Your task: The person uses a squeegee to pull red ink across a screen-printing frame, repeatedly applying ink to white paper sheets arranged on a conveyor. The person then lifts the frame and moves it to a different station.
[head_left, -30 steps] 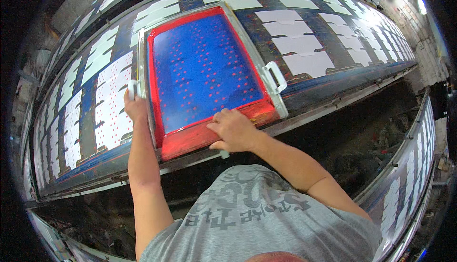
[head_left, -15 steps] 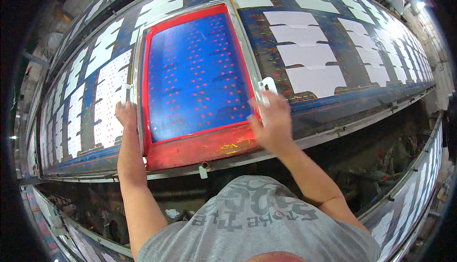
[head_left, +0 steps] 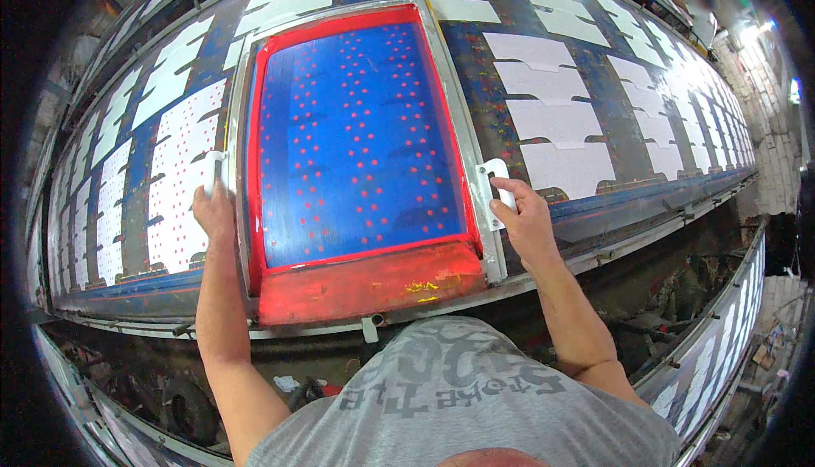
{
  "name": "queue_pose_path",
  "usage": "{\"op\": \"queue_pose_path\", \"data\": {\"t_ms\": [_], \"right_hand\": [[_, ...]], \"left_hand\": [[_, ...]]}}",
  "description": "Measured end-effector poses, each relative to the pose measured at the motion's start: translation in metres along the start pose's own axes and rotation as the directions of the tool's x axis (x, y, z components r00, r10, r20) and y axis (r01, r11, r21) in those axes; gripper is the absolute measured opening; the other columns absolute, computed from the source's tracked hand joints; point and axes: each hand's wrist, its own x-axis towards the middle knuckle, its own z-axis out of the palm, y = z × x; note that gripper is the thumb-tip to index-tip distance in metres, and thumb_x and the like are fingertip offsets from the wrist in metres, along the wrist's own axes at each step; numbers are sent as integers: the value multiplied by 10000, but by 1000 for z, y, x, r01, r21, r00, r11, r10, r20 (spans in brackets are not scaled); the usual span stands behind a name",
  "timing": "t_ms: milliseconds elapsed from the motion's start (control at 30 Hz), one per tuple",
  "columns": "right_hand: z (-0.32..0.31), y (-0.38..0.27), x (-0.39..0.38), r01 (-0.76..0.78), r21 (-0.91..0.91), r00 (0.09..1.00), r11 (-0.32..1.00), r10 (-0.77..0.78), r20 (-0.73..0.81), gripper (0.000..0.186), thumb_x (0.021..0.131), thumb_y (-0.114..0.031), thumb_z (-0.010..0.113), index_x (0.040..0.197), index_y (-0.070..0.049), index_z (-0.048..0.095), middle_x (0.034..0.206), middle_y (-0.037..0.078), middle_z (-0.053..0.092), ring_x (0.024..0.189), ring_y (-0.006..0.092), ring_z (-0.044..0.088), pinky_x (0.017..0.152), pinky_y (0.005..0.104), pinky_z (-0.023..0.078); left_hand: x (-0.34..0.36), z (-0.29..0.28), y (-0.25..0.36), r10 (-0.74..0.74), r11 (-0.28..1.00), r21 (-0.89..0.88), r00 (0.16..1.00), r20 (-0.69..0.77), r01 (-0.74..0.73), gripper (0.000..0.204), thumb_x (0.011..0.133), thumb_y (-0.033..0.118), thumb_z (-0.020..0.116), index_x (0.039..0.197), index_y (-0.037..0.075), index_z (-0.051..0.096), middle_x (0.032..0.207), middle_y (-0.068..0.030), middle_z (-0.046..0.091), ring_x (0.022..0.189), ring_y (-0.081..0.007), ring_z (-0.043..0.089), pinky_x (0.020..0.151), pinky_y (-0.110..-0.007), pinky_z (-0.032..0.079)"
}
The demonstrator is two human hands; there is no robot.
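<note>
The heather-grey T-shirt (head_left: 373, 437), behind and between the bare left hand (head_left: 214, 212) and right hand (head_left: 525, 219), was short-sleeved and bore large darker-grey lettering (head_left: 463, 367).

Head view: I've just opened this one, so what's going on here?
A person has both hands at a framed blue screen lying over a long table. The left hand grips the white left handle; the right hand's fingers are on the right handle. White sheets just left of the screen carry red dots; those just right look plain.
</note>
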Motion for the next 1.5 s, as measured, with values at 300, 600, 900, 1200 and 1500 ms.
{"op": "queue_pose_path", "data": {"t_ms": [300,600,900,1200,1500], "right_hand": [[-25,-31,-5,171,16,985,985,-171,-13,400,940,-158,782,1321,-43,744,1315,193,722,1237,319,682,1078,409,502],[-116,-6,38,239,-162,964,957,-253,-77,383,931,-197,780,1276,-34,758,1325,251,731,1278,389,680,1111,450,505],[-276,80,86,191,-181,968,965,-215,-128,387,921,-203,769,1266,-27,766,1322,226,749,1303,380,674,1148,442,478],[-393,134,114,32,13,987,999,-30,-155,353,950,-145,751,1277,-14,767,1201,116,785,1124,197,703,1022,342,513],[-445,162,118,-2,15,995,1000,4,-100,379,974,-117,736,1322,34,724,1120,86,755,987,145,653,903,321,520]], "left_hand": [[13,-4,0,-40,985,-163,995,92,55,270,1008,195,713,1071,-67,735,886,-134,740,765,-212,673,705,-398,544],[-17,16,113,-103,939,-312,985,140,143,234,998,164,719,1085,-54,727,878,-84,676,770,-178,620,697,-382,514],[-130,89,269,-64,917,-387,994,90,94,213,993,147,728,1074,-50,735,955,-123,716,869,-210,667,776,-419,531],[-214,147,356,-62,920,-379,993,105,97,202,1010,143,725,1083,-45,730,1004,-111,721,902,-194,645,802,-383,521],[-255,160,394,-109,921,-360,985,132,150,237,999,146,729,1106,-65,725,1004,-117,702,892,-201,627,812,-375,517]]}}
